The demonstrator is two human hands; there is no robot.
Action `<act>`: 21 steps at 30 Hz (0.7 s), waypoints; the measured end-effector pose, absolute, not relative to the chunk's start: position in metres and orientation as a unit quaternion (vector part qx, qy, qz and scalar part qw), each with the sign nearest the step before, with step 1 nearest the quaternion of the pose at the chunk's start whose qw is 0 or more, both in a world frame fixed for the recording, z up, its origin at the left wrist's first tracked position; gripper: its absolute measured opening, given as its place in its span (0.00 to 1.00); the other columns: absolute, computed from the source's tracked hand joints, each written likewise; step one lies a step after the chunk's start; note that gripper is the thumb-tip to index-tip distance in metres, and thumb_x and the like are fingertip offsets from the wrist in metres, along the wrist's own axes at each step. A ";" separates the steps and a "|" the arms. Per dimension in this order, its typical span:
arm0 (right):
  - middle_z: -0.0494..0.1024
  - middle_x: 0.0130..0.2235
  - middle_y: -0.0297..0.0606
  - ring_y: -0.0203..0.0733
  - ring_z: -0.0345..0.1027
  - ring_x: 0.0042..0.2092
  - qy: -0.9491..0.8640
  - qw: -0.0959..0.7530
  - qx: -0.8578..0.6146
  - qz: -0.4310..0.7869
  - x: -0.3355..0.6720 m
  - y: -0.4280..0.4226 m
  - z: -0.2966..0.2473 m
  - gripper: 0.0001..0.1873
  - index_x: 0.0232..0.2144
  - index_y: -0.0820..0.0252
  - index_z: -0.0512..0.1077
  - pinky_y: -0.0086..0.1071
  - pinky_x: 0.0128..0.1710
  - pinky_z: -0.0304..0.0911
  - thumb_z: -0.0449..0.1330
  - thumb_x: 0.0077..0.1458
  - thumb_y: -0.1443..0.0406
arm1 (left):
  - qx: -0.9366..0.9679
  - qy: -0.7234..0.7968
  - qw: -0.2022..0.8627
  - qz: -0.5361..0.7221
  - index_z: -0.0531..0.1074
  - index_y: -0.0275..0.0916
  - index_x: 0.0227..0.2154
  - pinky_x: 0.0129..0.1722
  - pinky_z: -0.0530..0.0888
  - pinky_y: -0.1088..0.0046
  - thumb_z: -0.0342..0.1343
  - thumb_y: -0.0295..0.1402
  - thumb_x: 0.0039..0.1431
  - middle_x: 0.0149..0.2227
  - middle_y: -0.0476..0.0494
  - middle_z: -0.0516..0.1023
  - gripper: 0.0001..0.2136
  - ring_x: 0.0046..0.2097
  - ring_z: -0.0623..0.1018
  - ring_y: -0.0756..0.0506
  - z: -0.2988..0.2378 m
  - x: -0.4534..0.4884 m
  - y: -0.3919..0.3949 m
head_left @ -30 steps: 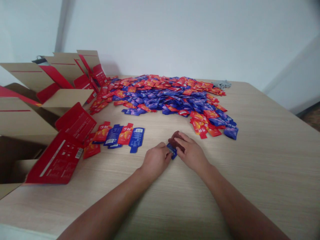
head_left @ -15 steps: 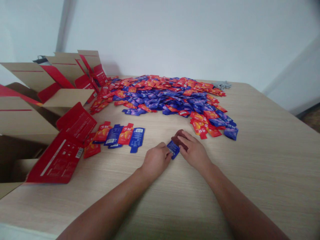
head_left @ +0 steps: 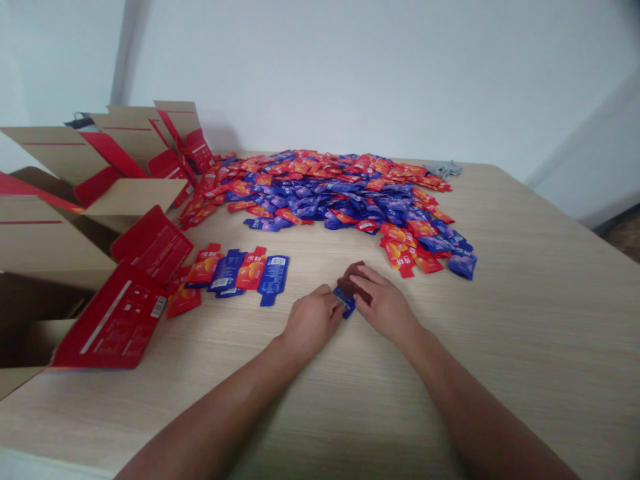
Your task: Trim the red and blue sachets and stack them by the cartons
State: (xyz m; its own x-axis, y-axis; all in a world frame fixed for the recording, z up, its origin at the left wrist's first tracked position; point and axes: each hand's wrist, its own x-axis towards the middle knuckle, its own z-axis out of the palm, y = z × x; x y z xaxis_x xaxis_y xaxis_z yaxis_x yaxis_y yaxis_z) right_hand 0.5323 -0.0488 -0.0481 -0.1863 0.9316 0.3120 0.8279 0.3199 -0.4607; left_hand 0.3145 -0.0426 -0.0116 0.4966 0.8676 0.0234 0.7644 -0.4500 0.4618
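At the middle of the table my left hand is closed, its thumb and finger pinching the lower left part of a small blue sachet. My right hand has its fingers bent over a brown cloth-like piece, which lies partly across the sachet. Much of the sachet is hidden under that piece and my fingers. To the left is a short row of red and blue sachets, among them a blue one with its printed back up and a red one.
Behind my hands spreads a large heap of red and blue sachets, with an arm reaching forward on the right. Open cardboard boxes with red flaps crowd the left side. A grey crumpled item lies at the table's far edge by the wall.
My right hand has slid slightly left with the brown piece, which now covers more of the blue sachet. My left hand has stayed in place.
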 end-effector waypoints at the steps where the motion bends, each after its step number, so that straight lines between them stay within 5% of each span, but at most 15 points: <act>1: 0.69 0.71 0.47 0.53 0.68 0.69 -0.756 0.277 -0.586 0.091 0.534 -0.047 -0.049 0.25 0.62 0.56 0.78 0.50 0.69 0.66 0.61 0.64 0.65 | 0.841 0.487 0.199 0.128 0.82 0.42 0.37 0.38 0.72 0.72 0.56 0.35 0.71 0.43 0.44 0.80 0.10 0.39 0.80 0.47 -0.011 0.315 -0.043; 8: 0.70 0.71 0.48 0.56 0.69 0.68 -0.712 0.275 -0.644 0.055 0.543 -0.042 -0.050 0.24 0.61 0.57 0.78 0.51 0.68 0.68 0.60 0.65 0.64 | 0.842 0.491 0.191 0.120 0.81 0.41 0.37 0.40 0.73 0.71 0.56 0.35 0.71 0.43 0.43 0.80 0.10 0.40 0.80 0.45 -0.011 0.316 -0.043; 13: 0.71 0.69 0.50 0.58 0.71 0.66 -0.696 0.256 -0.671 0.027 0.544 -0.040 -0.048 0.24 0.61 0.59 0.78 0.51 0.67 0.68 0.59 0.64 0.66 | 0.860 0.465 0.154 0.139 0.82 0.41 0.42 0.51 0.75 0.64 0.57 0.33 0.70 0.45 0.39 0.80 0.08 0.48 0.79 0.40 -0.015 0.316 -0.042; 18: 0.71 0.69 0.50 0.57 0.70 0.67 -0.712 0.241 -0.658 0.031 0.547 -0.039 -0.048 0.24 0.61 0.60 0.78 0.50 0.67 0.68 0.59 0.64 0.65 | 0.910 0.350 0.150 0.162 0.78 0.45 0.60 0.71 0.65 0.55 0.56 0.25 0.66 0.67 0.42 0.75 0.21 0.70 0.68 0.36 -0.023 0.315 -0.041; 21: 0.71 0.69 0.49 0.56 0.69 0.68 -0.720 0.247 -0.647 0.038 0.549 -0.039 -0.048 0.24 0.61 0.58 0.78 0.50 0.68 0.68 0.60 0.64 0.65 | 0.929 0.306 0.156 0.135 0.75 0.46 0.64 0.75 0.59 0.49 0.54 0.28 0.69 0.72 0.45 0.69 0.22 0.75 0.61 0.35 -0.025 0.315 -0.043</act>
State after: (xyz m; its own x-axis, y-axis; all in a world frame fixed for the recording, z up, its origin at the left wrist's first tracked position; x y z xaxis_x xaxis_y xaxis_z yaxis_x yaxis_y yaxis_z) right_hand 0.5487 -0.0394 -0.0483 -0.0399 0.9507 0.3077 0.9135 0.1595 -0.3743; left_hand 0.3146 -0.0428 -0.0246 0.7761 0.6111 0.1558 0.5265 -0.7638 0.3734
